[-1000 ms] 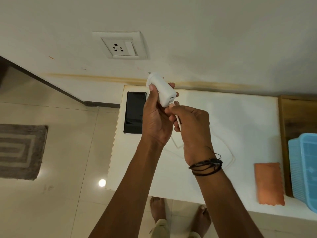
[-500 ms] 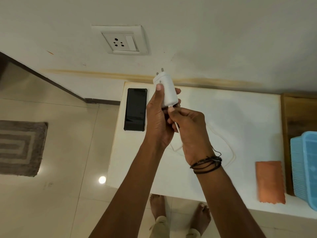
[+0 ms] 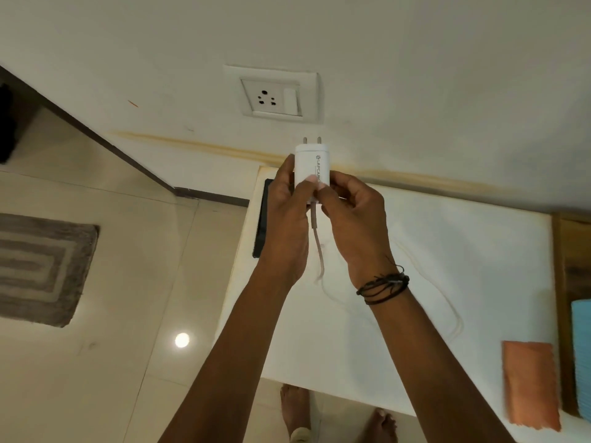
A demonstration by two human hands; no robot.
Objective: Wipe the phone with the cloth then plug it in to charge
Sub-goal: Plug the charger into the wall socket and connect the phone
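A white charger adapter (image 3: 311, 164) is held upright in both hands, its two pins pointing up at the wall socket (image 3: 271, 97) just above. My left hand (image 3: 287, 225) grips its left side and my right hand (image 3: 355, 219) pinches its lower end, where a white cable (image 3: 319, 251) hangs down and loops over the white table (image 3: 447, 251). The black phone (image 3: 262, 219) lies flat at the table's left edge, mostly hidden behind my left hand. An orange cloth (image 3: 529, 383) lies at the table's front right.
A blue basket (image 3: 582, 346) sits at the far right on a wooden surface (image 3: 571, 251). A grey mat (image 3: 38, 266) lies on the tiled floor to the left. Bare feet (image 3: 335, 417) show below the table's front edge.
Both hands have turned the adapter upright so its pins face the socket. My right hand has moved from the cable plug onto the adapter's lower end. The view has shifted, bringing the socket closer.
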